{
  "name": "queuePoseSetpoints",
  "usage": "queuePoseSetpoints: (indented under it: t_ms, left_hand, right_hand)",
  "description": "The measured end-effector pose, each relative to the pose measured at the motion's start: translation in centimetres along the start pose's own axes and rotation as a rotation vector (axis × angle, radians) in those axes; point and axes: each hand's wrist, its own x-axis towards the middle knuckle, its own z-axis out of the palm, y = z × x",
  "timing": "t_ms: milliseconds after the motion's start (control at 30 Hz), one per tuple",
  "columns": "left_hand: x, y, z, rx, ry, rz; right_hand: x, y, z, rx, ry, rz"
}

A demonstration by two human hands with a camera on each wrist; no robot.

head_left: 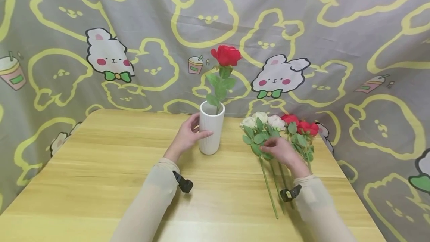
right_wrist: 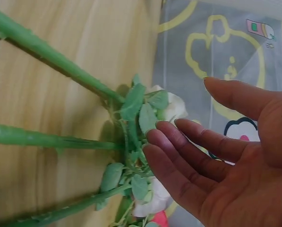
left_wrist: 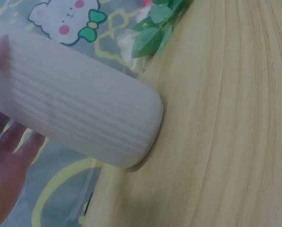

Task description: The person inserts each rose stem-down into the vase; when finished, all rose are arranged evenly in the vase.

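Observation:
A white ribbed vase stands upright on the table, with a single red rose rising from its mouth. My left hand holds the vase from the left, thumb across the front and fingers behind it; the left wrist view shows the vase's base on the wood. Over the leaves of the flowers lying at the right hovers my right hand. In the right wrist view its fingers are fairly straight, nothing is between them and the thumb, and the green stems lie beyond.
White roses and red roses lie on the right side of the wooden table, blooms toward the back and stems toward the front. A grey patterned cloth hangs behind the table and along its sides.

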Motion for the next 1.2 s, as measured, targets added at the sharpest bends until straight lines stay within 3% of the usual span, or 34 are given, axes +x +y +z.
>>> queuePoseSetpoints:
  t_ms: [233, 500, 700, 900, 1200]
  left_hand:
    - [0.1, 0.1, 0.0, -0.02, -0.001, 0.005]
    - [-0.9, 3.1, 0.2, -0.018, -0.018, -0.005]
    - [-1.0, 3.2, 0.1, -0.025, -0.011, -0.008]
    - [-0.8, 3.1, 0.2, -0.014, -0.03, -0.006]
    - [0.0, -0.1, -0.1, -0.018, -0.003, -0.001]
  right_hand:
    - [0.6, 0.5, 0.9, -0.082, 0.014, 0.042]
    - [1.2, 0.6, 2.0, -0.187, 0.035, 0.086]
    - [1.6, 0.5, 2.7, -0.261, 0.04, 0.093]
    - [1.7, 0.6, 3.2, -0.317, 0.013, 0.102]
    - [1.6, 0.3, 3.2, -0.291, 0.006, 0.089]
